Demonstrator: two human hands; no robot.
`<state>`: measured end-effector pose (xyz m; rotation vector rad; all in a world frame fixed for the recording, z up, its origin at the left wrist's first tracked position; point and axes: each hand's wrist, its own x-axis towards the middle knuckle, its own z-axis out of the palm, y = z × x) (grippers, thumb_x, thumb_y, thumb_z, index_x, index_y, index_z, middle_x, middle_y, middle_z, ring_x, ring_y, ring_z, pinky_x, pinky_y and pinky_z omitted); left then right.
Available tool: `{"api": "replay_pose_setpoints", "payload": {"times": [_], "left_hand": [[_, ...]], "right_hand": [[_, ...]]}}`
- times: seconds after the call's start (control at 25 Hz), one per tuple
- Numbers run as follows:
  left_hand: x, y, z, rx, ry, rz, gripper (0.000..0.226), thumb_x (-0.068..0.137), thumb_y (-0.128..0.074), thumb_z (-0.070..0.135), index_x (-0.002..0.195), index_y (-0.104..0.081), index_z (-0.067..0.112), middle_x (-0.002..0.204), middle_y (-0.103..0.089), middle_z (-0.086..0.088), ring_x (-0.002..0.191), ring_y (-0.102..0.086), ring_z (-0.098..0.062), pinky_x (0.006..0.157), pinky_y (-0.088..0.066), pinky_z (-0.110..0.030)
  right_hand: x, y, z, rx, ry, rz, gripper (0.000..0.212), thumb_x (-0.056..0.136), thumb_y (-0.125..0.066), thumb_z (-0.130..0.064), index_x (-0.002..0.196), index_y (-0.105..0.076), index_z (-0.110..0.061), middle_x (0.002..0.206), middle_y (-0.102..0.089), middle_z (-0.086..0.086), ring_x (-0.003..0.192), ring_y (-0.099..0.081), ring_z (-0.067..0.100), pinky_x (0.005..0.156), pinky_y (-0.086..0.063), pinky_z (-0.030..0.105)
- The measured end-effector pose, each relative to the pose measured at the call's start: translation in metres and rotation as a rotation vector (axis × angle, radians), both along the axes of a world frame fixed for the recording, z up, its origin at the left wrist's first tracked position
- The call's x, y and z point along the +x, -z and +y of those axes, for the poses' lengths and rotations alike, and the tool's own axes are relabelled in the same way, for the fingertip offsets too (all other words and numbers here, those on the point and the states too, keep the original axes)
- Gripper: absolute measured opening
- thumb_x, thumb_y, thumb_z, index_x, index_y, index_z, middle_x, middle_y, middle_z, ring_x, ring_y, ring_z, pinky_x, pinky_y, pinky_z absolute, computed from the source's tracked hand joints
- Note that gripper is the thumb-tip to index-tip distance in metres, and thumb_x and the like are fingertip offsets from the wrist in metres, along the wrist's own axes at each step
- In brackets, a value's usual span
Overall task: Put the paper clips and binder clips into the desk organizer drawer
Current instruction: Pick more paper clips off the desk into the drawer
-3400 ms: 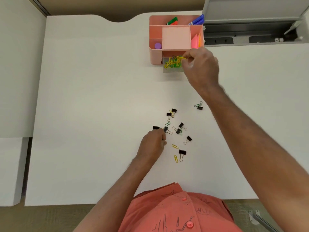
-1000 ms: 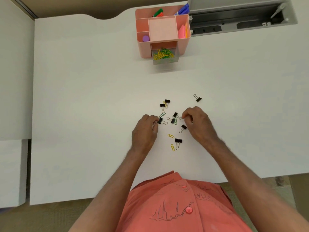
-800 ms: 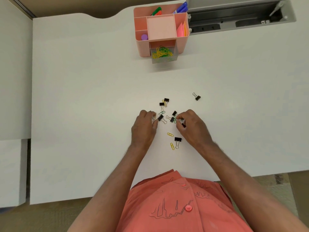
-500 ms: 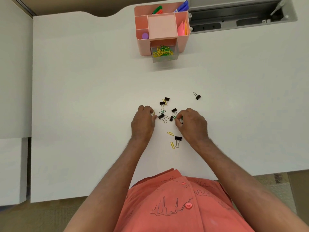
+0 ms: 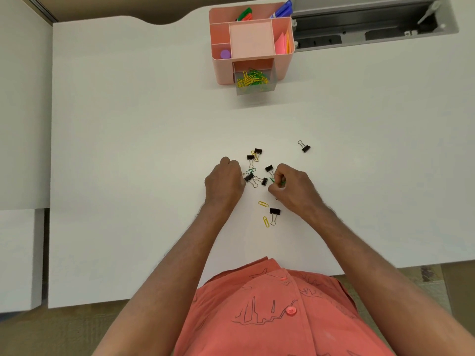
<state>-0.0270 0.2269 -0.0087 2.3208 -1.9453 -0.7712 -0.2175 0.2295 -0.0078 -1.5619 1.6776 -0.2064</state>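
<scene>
— Where are your hands?
— Your right hand (image 5: 293, 190) pinches a green paper clip (image 5: 277, 181); your left hand (image 5: 224, 179) curls knuckles-up beside scattered binder clips (image 5: 275, 211). The clear drawer (image 5: 257, 82) sits open, far ahead.

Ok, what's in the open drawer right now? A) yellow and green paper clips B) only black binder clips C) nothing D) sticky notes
A: the clear drawer pulled out of the pink organizer holds a pile of yellow and green paper clips; no black binder clips show in it.
</scene>
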Motion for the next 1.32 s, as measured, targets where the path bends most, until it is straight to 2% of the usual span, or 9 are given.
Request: {"api": "replay_pose_setpoints", "payload": {"times": [0.08,0.24,0.36,0.56,0.72,1.0,1.16,1.24,1.32], "left_hand": [[0.003,0.002,0.007,-0.049,-0.037,0.091,0.006,0.09,-0.055,0.012,0.089,-0.057,0.018,0.097,-0.056,0.003,0.081,-0.057,-0.022,0.067,-0.05,-0.036],[0.005,0.008,0.009,-0.102,-0.108,0.338,0.01,0.092,-0.058,0.013,0.096,-0.06,0.022,0.095,-0.062,0.01,0.082,-0.057,-0.013,0.068,-0.044,-0.029],[0.001,0.01,0.0,-0.091,-0.059,0.337,0.018,0.096,-0.055,0.015,0.108,-0.067,0.021,0.105,-0.064,0.007,0.09,-0.059,-0.013,0.075,-0.046,-0.028],[-0.005,0.012,-0.011,-0.058,0.038,0.204,0.013,0.097,-0.057,0.019,0.098,-0.071,0.019,0.102,-0.065,0.003,0.089,-0.064,-0.019,0.071,-0.05,-0.032],[-0.009,0.012,-0.015,-0.033,0.052,0.123,0.011,0.098,-0.058,0.019,0.097,-0.069,0.018,0.104,-0.063,0.0,0.088,-0.063,-0.022,0.071,-0.048,-0.033],[-0.018,0.003,-0.022,0.051,0.108,0.043,0.014,0.093,-0.052,0.006,0.1,-0.064,0.009,0.107,-0.059,-0.007,0.092,-0.061,-0.03,0.076,-0.052,-0.04],[-0.019,0.001,-0.017,0.013,0.126,0.047,0.011,0.091,-0.053,0.007,0.098,-0.06,0.01,0.102,-0.059,-0.006,0.084,-0.059,-0.03,0.068,-0.047,-0.038],[-0.018,0.003,-0.011,-0.024,0.116,0.06,0.008,0.091,-0.051,0.007,0.095,-0.056,0.012,0.096,-0.058,-0.005,0.079,-0.057,-0.03,0.063,-0.041,-0.036],[-0.014,0.007,-0.006,-0.049,0.064,0.143,0.008,0.091,-0.05,0.008,0.091,-0.054,0.015,0.09,-0.058,-0.001,0.078,-0.057,-0.027,0.063,-0.039,-0.034]], "right_hand": [[-0.005,-0.002,0.004,0.074,0.039,-0.128,0.013,0.085,-0.065,-0.017,0.084,-0.056,-0.026,0.073,-0.063,-0.007,0.058,-0.055,0.004,0.058,-0.049,0.027],[-0.01,-0.007,0.01,0.196,0.127,-0.339,0.022,0.087,-0.061,-0.012,0.097,-0.065,-0.032,0.08,-0.072,-0.003,0.071,-0.069,0.014,0.068,-0.059,0.027],[-0.006,-0.008,0.011,0.262,0.244,-0.408,0.017,0.081,-0.057,-0.015,0.082,-0.071,-0.025,0.074,-0.07,-0.004,0.067,-0.063,0.01,0.061,-0.053,0.021],[0.0,-0.007,0.02,0.123,-0.027,-0.068,0.004,0.084,-0.07,-0.024,0.085,-0.068,-0.027,0.082,-0.066,-0.007,0.07,-0.061,0.009,0.061,-0.05,0.023],[0.012,0.0,0.031,-0.012,-0.225,0.139,0.016,0.092,-0.072,-0.03,0.103,-0.067,-0.02,0.097,-0.056,-0.006,0.086,-0.055,0.013,0.074,-0.045,0.028],[0.027,-0.002,0.031,-0.035,-0.323,0.236,0.006,0.09,-0.065,-0.02,0.093,-0.066,-0.015,0.099,-0.061,0.001,0.089,-0.06,0.021,0.073,-0.053,0.037],[0.021,-0.007,0.015,0.077,-0.079,0.05,0.009,0.077,-0.067,-0.022,0.078,-0.058,-0.021,0.079,-0.063,-0.005,0.066,-0.057,0.016,0.055,-0.042,0.029],[0.014,-0.015,-0.004,0.158,0.077,-0.068,0.01,0.075,-0.068,-0.019,0.079,-0.059,-0.022,0.078,-0.068,-0.001,0.067,-0.062,0.021,0.059,-0.049,0.031],[0.007,-0.027,-0.031,0.186,0.175,-0.19,0.014,0.078,-0.068,-0.01,0.082,-0.062,-0.022,0.084,-0.074,0.009,0.08,-0.073,0.03,0.074,-0.061,0.043]]}}
